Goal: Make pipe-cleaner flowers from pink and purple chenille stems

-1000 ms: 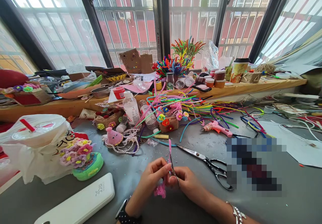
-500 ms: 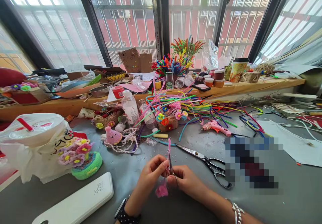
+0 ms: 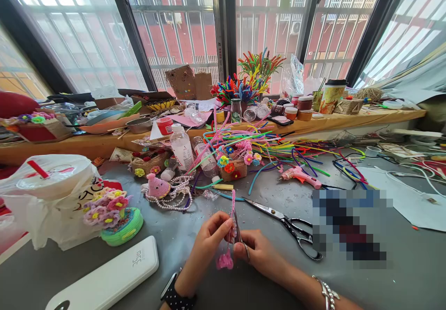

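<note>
My left hand point(image 3: 215, 236) pinches a pink pipe cleaner point(image 3: 233, 200) whose upper end stands up above the fingers. Below the fingertips dangles a fluffy pink piece point(image 3: 225, 260), apparently part of the same pipe cleaner. My right hand point(image 3: 258, 249) is closed around the handles of small scissors point(image 3: 238, 229). Their thin metal blades point up alongside the pipe cleaner, close by the left fingertips. Whether the blades touch it I cannot tell. Large black-handled scissors point(image 3: 284, 220) lie on the grey table just beyond my right hand.
A white power bank point(image 3: 108, 273), a green-based flower ornament point(image 3: 121, 229) and a bagged drink cup point(image 3: 55, 184) stand at left. Pearl strings point(image 3: 174, 197), bottles point(image 3: 182, 150) and many pipe cleaners lie behind. A pink glue gun point(image 3: 300, 176) rests at right, near a blurred patch.
Both hands stay close together in almost the same place. The small scissors have tilted slightly, and the dangling pink piece has turned a little. The view has shifted slightly.
</note>
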The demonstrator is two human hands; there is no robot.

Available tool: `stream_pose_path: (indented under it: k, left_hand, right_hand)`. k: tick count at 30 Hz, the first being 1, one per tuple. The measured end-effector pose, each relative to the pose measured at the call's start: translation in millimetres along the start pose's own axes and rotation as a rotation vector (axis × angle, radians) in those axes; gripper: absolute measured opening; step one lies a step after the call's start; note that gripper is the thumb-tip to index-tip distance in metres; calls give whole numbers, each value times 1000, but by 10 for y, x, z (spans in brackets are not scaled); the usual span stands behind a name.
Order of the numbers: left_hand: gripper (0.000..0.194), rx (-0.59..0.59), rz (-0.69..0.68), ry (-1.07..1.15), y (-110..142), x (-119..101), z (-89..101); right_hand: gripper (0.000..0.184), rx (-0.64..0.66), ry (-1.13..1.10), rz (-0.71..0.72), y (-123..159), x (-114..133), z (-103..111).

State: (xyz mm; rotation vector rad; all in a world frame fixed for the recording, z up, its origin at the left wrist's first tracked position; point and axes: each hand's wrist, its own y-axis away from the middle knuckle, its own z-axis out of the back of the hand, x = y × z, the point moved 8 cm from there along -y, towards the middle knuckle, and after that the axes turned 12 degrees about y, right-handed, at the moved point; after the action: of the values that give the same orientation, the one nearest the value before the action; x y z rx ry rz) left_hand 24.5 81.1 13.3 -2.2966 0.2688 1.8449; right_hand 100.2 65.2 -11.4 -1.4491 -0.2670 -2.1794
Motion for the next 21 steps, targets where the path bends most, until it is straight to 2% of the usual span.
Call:
stream_pose_path:
  k: [17, 21]
  left_hand:
    - [20, 7, 15, -22, -5, 20, -12]
    - [21, 14, 27, -17, 1, 10, -30]
  right_hand:
    - [54, -88, -3, -96, 2, -111, 47]
    - [55, -32, -55, -74, 6, -48, 15]
